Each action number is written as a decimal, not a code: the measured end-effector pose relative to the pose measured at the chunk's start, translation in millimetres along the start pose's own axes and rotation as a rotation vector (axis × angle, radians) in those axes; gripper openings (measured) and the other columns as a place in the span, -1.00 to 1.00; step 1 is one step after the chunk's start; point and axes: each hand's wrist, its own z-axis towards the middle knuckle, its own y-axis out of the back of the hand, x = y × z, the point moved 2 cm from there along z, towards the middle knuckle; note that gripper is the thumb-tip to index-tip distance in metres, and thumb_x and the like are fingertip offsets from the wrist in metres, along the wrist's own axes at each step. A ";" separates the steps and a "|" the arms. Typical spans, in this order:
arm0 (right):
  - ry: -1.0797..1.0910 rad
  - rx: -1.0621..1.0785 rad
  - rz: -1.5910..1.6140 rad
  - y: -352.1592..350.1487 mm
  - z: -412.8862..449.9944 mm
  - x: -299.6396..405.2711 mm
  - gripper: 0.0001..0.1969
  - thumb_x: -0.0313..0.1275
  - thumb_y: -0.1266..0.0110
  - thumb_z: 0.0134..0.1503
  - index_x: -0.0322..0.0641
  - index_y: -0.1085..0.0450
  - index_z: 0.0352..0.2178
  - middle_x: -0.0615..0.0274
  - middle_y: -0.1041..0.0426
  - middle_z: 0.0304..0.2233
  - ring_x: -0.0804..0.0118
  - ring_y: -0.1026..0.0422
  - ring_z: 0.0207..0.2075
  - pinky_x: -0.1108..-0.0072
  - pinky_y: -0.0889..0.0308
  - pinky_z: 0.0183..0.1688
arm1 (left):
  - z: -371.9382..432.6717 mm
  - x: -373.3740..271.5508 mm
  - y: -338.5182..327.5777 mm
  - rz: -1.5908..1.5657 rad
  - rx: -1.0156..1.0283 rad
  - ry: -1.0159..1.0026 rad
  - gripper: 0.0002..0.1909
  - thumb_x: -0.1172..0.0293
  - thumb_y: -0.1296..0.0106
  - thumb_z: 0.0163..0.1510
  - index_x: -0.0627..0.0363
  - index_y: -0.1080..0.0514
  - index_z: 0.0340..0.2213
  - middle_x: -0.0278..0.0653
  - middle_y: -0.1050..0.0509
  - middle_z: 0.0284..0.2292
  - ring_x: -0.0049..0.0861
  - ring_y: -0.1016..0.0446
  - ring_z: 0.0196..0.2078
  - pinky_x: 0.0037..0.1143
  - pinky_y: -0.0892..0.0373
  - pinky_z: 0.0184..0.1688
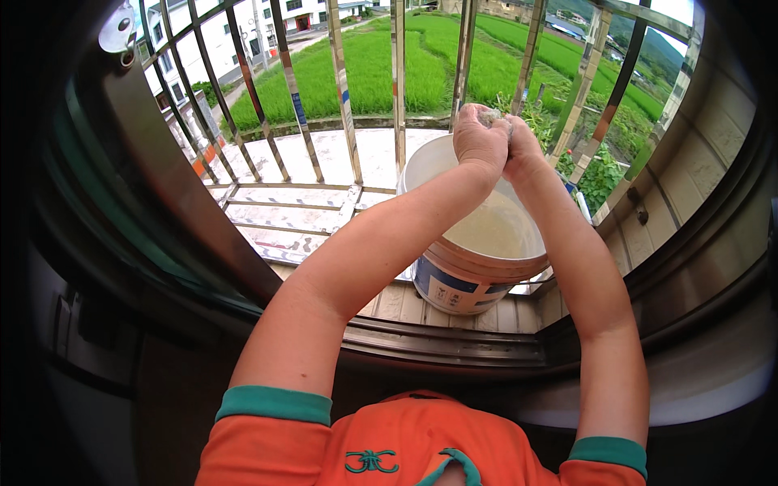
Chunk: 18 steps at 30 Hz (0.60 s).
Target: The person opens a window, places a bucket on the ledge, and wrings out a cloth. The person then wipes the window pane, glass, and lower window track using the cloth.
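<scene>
Over the far side of a plastic bucket point(468, 285), my left hand point(482, 138) and my right hand point(521, 141) are pressed together around a wet greyish cloth point(493, 116). Only a bunched bit of the cloth shows above the fingers; the rest is hidden in my grip. Cloudy water point(495, 228) lies inside the bucket. The bucket is white with a blue printed label and stands upright on a tiled ledge outside the window opening. My forearms reach across its rim.
Upright metal security bars point(398, 85) stand just beyond the bucket, above a lower metal grille point(285, 206). A window track point(444, 343) runs along the near side. A tiled wall point(668, 200) rises at right, and a dark sliding frame point(176, 158) at left. Green fields point(364, 67) lie outside.
</scene>
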 end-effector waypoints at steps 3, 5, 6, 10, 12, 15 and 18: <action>-0.045 0.285 -0.028 -10.4 -7.0 0.3 -0.83 -0.37 0.12 0.10 -0.23 -0.34 -0.37 0.16 -0.45 -0.38 0.30 -0.46 -0.40 0.44 -0.43 -0.34 | 0.3 -0.7 8.2 0.246 0.015 -0.415 -0.75 0.46 -0.05 -0.15 0.15 -0.33 -0.34 -0.07 -0.40 -0.35 -0.19 -0.40 -0.27 -0.36 -0.34 -0.19; -0.069 0.284 -0.038 -12.7 -17.7 6.1 -0.83 -0.40 0.15 0.12 -0.24 -0.35 -0.38 0.16 -0.45 -0.38 0.31 -0.46 -0.40 0.45 -0.43 -0.34 | 2.2 6.7 9.5 0.229 0.010 -0.551 -0.77 0.49 -0.05 -0.20 0.12 -0.33 -0.40 -0.09 -0.40 -0.39 -0.15 -0.38 -0.27 -0.33 -0.31 -0.17; -0.162 0.426 -0.061 -8.7 -21.7 12.6 -0.84 -0.40 0.15 0.13 -0.24 -0.35 -0.37 0.16 -0.45 -0.39 0.31 -0.46 -0.39 0.45 -0.43 -0.32 | 0.7 6.3 6.5 0.237 0.059 -0.724 -0.78 0.50 -0.06 -0.21 0.10 -0.33 -0.42 -0.10 -0.40 -0.39 -0.16 -0.38 -0.26 -0.33 -0.30 -0.16; -0.192 0.591 -0.227 4.0 -17.9 23.1 -0.88 -0.46 0.09 0.09 -0.23 -0.35 -0.35 0.21 -0.43 -0.37 0.37 -0.43 -0.34 0.49 -0.42 -0.24 | -2.9 0.3 4.0 0.161 0.202 -1.100 -0.80 0.57 -0.05 -0.23 0.02 -0.30 -0.50 -0.24 -0.40 -0.44 -0.22 -0.38 -0.26 -0.34 -0.28 -0.11; -0.004 0.714 -0.426 16.7 2.1 27.5 -0.89 -0.53 0.06 0.05 -0.26 -0.36 -0.36 0.25 -0.41 -0.33 0.39 -0.40 -0.28 0.51 -0.40 -0.19 | -4.4 -4.9 2.1 0.181 0.322 -1.246 -0.79 0.58 -0.06 -0.25 -0.02 -0.29 -0.55 -0.35 -0.39 -0.45 -0.28 -0.37 -0.26 -0.37 -0.29 -0.12; -0.061 0.809 -0.607 25.7 17.1 35.4 -0.77 -0.39 0.16 0.16 -0.28 -0.40 -0.27 0.14 -0.40 -0.19 0.31 -0.40 -0.21 0.50 -0.36 -0.14 | -11.3 -8.9 2.3 0.194 0.443 -1.410 -0.79 0.56 -0.09 -0.26 -0.03 -0.30 -0.55 -0.37 -0.39 -0.44 -0.32 -0.36 -0.25 -0.39 -0.29 -0.13; -0.196 0.906 -0.795 -14.4 -13.6 33.3 -0.76 -0.43 0.12 0.15 -0.31 -0.40 -0.22 0.12 -0.41 -0.17 0.33 -0.40 -0.18 0.53 -0.33 -0.08 | -13.5 1.4 7.8 0.319 0.536 -1.509 -0.82 0.51 -0.09 -0.29 -0.04 -0.32 -0.59 -0.41 -0.38 -0.45 -0.38 -0.36 -0.23 -0.38 -0.30 -0.14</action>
